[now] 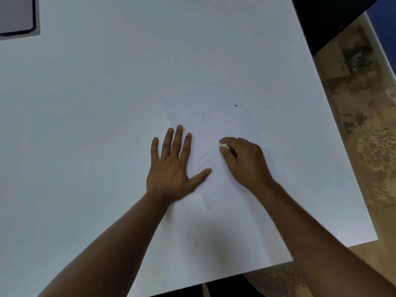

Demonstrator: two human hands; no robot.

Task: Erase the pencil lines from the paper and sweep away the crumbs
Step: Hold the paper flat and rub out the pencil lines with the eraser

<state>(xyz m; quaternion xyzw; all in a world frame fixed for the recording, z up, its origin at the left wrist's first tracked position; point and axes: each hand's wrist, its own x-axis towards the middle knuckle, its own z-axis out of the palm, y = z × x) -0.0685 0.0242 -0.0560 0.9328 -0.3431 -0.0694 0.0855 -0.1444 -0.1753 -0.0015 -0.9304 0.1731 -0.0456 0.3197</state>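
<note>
A white sheet of paper lies on the white table, tilted a little. Faint curved pencil lines run across its lower half, between my two hands. My left hand lies flat with straight spread fingers, pressing the paper's left edge down. My right hand rests on the paper's right part and pinches a small white eraser between curled fingers and thumb, its tip against the sheet. A few small dark crumbs sit on the upper part of the paper.
The white table extends far to the left and back. A dark flat device or folder lies at the back left corner. The table's right edge borders a mottled brown floor; a dark object stands at the back right.
</note>
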